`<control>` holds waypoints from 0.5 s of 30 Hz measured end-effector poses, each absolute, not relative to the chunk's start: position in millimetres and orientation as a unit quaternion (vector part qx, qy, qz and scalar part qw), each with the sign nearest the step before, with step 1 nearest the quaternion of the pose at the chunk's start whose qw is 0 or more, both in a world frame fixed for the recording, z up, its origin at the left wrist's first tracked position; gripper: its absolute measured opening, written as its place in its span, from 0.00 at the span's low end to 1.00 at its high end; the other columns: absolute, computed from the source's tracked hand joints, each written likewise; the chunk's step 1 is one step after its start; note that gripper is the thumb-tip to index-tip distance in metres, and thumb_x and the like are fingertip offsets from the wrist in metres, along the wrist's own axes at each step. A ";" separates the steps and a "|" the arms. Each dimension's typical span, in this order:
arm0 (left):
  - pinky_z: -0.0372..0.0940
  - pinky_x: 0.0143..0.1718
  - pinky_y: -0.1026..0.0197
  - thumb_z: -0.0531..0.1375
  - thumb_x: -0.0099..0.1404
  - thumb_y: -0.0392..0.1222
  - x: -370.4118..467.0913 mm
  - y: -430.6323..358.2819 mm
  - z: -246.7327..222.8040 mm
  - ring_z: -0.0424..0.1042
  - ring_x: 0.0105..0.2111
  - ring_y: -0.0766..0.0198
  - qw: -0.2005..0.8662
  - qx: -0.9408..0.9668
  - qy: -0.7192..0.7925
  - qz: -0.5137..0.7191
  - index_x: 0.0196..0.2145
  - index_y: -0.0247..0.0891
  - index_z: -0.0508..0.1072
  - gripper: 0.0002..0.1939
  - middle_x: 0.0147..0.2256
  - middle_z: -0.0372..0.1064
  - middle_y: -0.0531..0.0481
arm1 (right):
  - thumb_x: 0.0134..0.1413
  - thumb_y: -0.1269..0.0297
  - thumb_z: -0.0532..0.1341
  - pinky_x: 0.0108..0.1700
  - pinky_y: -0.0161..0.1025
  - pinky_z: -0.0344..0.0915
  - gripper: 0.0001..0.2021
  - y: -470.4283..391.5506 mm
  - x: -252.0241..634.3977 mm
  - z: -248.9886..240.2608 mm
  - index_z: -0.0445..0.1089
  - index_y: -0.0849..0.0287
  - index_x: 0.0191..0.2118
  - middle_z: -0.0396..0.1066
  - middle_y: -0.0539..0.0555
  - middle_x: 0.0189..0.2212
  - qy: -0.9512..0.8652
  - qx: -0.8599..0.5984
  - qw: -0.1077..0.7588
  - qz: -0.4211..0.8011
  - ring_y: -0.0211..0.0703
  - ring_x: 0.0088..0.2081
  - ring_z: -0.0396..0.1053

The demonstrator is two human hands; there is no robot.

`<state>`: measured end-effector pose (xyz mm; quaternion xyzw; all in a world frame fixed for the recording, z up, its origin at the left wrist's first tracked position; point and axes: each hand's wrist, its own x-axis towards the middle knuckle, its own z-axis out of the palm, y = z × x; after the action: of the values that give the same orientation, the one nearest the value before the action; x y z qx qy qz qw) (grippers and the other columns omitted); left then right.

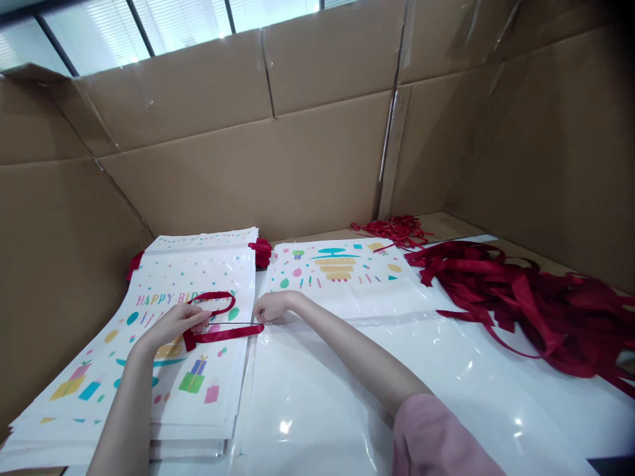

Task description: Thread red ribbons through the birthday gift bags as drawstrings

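My left hand (177,323) pinches a red ribbon (218,312) that loops over the top bag of a stack of "HAPPY BIRTHDAY" printed bags (163,390). The ribbon's free end lies flat toward the right. My right hand (270,307) is closed at the right edge of that stack, gripping a thin dark rod or needle (233,324) that runs toward the left hand along the ribbon. A second printed bag (342,277) with a cake picture lies flat to the right, under my right forearm.
A big heap of loose red ribbons (536,304) covers the right side of the table, with a smaller bundle of red strings (394,229) behind it. Cardboard walls (317,145) enclose the back and both sides. Glossy clear plastic (397,396) covers the near table.
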<state>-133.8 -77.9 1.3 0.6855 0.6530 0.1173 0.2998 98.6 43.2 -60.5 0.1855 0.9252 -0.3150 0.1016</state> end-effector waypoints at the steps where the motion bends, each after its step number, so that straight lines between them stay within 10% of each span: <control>1: 0.58 0.28 0.65 0.51 0.60 0.60 -133.3 -77.9 1.0 0.64 0.25 0.64 0.303 0.685 0.652 0.118 0.21 0.36 0.66 0.24 0.23 0.66 0.51 | 0.41 0.72 0.55 0.32 0.32 0.59 0.09 43.4 98.5 -60.8 0.69 0.59 0.32 0.69 0.50 0.30 0.926 0.184 0.101 -0.314 0.39 0.32 0.66; 15: 0.59 0.29 0.64 0.51 0.61 0.61 -126.2 -78.6 2.5 0.65 0.27 0.62 0.308 0.682 0.655 0.109 0.22 0.36 0.68 0.25 0.25 0.69 0.50 | 0.40 0.72 0.55 0.33 0.32 0.59 0.09 42.9 97.4 -60.4 0.69 0.59 0.31 0.69 0.50 0.31 0.927 0.183 0.104 -0.310 0.40 0.33 0.66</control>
<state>-126.2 -78.6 2.5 0.6817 0.6546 0.1093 0.3080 97.4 42.9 -60.4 0.1831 0.9270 -0.3104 0.1036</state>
